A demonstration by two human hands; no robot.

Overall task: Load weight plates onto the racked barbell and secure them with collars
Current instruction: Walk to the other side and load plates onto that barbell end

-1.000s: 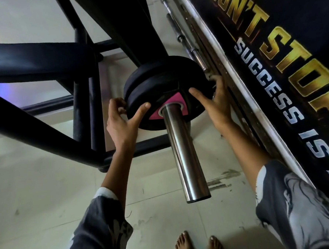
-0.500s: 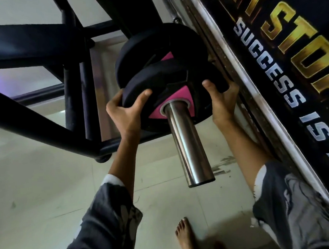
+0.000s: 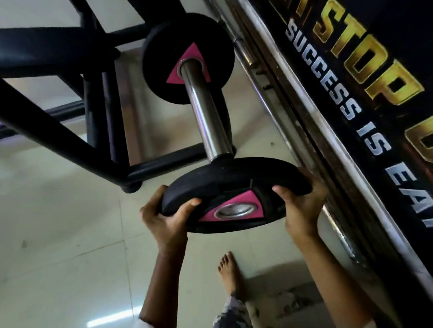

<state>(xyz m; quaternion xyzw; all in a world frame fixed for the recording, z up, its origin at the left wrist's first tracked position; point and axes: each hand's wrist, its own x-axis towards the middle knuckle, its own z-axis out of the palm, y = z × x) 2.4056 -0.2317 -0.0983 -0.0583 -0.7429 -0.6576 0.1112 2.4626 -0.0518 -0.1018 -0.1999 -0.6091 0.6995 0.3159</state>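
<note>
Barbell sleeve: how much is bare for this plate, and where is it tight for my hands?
The barbell sleeve is bare from the loaded plate to the held plate at its tip. Floor tiles left of the left hand, below the rack's base bar, are free. It is crowded on the right: the right hand sits close to the steel rail.

Tally: two black weight plates (image 3: 160, 53) (image 3: 224, 181), one chrome barbell sleeve (image 3: 207, 113), two hands (left hand (image 3: 163, 217), right hand (image 3: 302, 209)), one bare foot (image 3: 229, 272), one rack frame (image 3: 43, 121), one lettered banner (image 3: 355, 54).
</note>
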